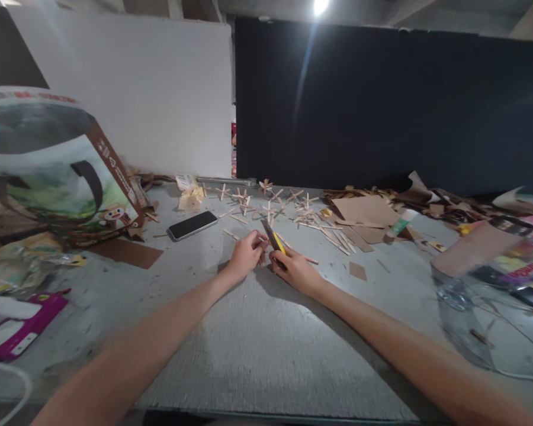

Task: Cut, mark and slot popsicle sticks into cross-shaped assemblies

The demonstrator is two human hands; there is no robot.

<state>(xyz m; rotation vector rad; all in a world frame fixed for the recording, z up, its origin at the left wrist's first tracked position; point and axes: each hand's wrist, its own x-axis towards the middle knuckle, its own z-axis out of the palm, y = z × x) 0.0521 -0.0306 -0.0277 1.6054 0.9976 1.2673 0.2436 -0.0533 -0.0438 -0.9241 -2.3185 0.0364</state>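
Note:
My right hand [293,269] is wrapped round a yellow utility knife [276,241], whose dark blade end points up and away to the left. Close beside it, my left hand [247,255] is closed in a pinch; a small thin thing seems to be between its fingers, too small to name. Just beyond both hands lie many thin wooden sticks [337,239], some joined into star-like crosses [270,212]. A reddish pencil-like stick [311,260] shows by my right knuckles. Left of my left hand rests a black-screened phone [192,225].
Cardboard pieces [362,211] and a glue stick [402,223] lie right of the sticks. Farther right are a pinkish tumbler [477,245] and a clear bottle [457,296]. On the left stand a large printed bag [62,177] and a purple device [26,325]. Panels [382,106] back the table.

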